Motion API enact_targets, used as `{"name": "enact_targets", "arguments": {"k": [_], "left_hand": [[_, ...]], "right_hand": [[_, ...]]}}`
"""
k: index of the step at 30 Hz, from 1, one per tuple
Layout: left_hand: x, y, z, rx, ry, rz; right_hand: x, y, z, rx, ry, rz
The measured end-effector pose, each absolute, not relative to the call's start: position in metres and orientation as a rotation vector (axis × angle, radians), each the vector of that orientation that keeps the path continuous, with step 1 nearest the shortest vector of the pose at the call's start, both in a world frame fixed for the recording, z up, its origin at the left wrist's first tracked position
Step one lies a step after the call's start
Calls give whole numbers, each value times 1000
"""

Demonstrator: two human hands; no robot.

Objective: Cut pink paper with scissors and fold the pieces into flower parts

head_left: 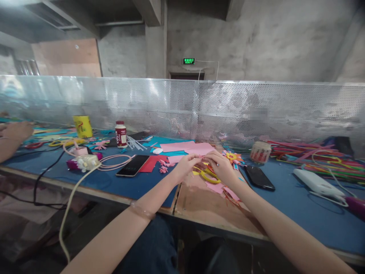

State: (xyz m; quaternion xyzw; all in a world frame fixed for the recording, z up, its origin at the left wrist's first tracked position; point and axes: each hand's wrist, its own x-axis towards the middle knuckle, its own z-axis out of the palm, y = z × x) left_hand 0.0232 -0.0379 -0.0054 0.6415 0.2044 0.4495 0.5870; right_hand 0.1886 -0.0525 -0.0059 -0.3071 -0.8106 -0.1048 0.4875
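- The biggest thing I see is the blue table [299, 219], under and around both hands. A brown patch [205, 207] of it sits on the near side of the hands.
- Pink paper sheets [176, 147] lie just past the hands, on top of some blue paper.
- My left hand [185, 167] has its thumb and fingers squeezed together at the tips. They pinch a tiny bit of paper.
- My right hand [221, 164] comes in from the other side, with its tips squeezed on the same bit. The two hands almost meet.
- A black phone [259, 177] lies to the right of my right hand, well apart from it.
- Scissors with yellow handles [210, 177] lie just under my right hand. I think no one is cutting now.
- A yellow and orange paper flower [232, 156] sits just to the right of my right hand.
- The smallest is the pink paper bit [202, 156], up between both sets of fingertips. I think the step now is bending or shaping it. The next move calls for soft, steady tips, because thin paper can rip. I cannot tell its shape.
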Motion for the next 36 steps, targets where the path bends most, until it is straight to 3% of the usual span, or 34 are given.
{"name": "enact_targets", "arguments": {"k": [23,36], "left_hand": [[19,-32,-10,2009,635,1192],[21,-38,-3,1747,609,1131]], "right_hand": [[188,-54,-3,-886,-1927,52],[188,-53,0,-925,-1880,263]]}}
